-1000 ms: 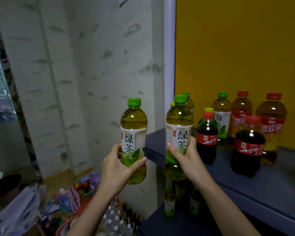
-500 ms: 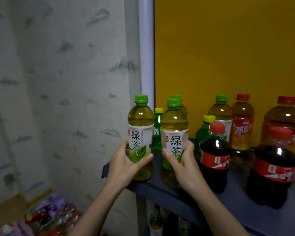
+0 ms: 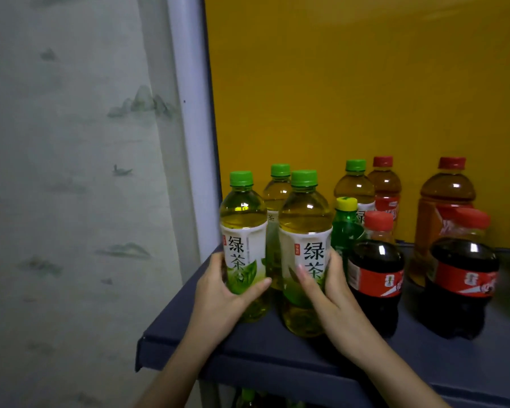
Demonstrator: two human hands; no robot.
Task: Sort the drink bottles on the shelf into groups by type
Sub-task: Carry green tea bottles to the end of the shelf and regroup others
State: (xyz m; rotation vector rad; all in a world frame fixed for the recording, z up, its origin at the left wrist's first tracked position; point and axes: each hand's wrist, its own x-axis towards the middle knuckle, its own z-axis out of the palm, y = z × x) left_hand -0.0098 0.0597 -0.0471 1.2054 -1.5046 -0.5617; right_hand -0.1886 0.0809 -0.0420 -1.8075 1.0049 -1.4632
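Left hand (image 3: pixel 218 293) grasps one green tea bottle (image 3: pixel 243 231), right hand (image 3: pixel 327 293) the other bottle (image 3: pixel 305 231). Aloft a second ago, both now stand grouped on the shelf (image 3: pixel 248 348), lower centre.

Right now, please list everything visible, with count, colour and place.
green tea bottles: four, green caps, shelf left; front two held
green soda bottle: one, yellow cap, behind left cola
cola bottles: two, dark, red caps, front right
iced tea bottles: two, amber, red caps, at back
shelf: one, dark blue
back panel: one, yellow
wall: one, pale patterned, left
hands: two; left hand, right hand, each gripping a front tea bottle
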